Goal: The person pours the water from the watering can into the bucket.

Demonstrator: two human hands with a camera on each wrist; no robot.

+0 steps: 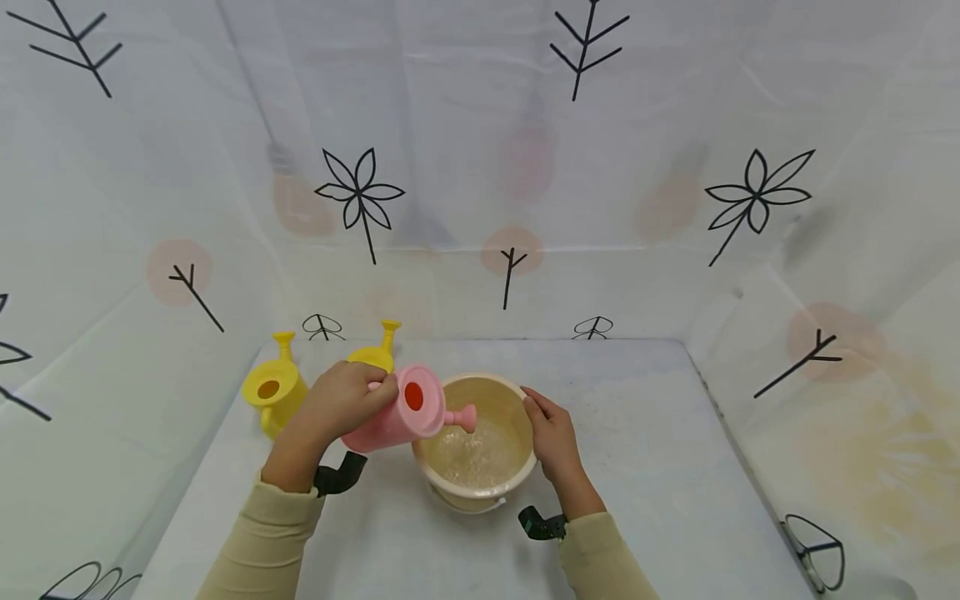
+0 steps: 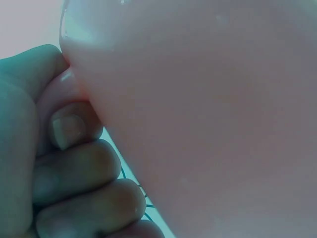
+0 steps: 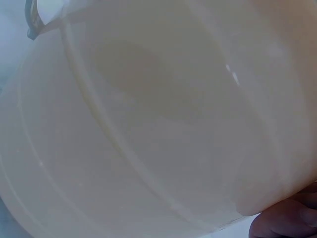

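My left hand [image 1: 343, 402] grips the handle of a pink watering can [image 1: 390, 421], its fingers curled round it in the left wrist view. The can is tipped to the right, and its spout reaches over the rim of a cream bucket [image 1: 459, 492]. Bubbly, rippled water [image 1: 476, 450] lies inside the bucket. With the thumb over the rim and fingers outside, my right hand [image 1: 553, 433] holds the bucket's right side. In the right wrist view the bucket's wall [image 3: 148, 124] fills most of the picture, and a fingertip [image 3: 282, 220] shows at the lower right.
A yellow watering can [image 1: 288, 396] stands at the table's left side. Another yellow watering can [image 1: 375, 357] is behind the pink one, partly hidden. The white table [image 1: 622, 433] is enclosed by patterned cloth [image 1: 465, 167] at the back and sides.
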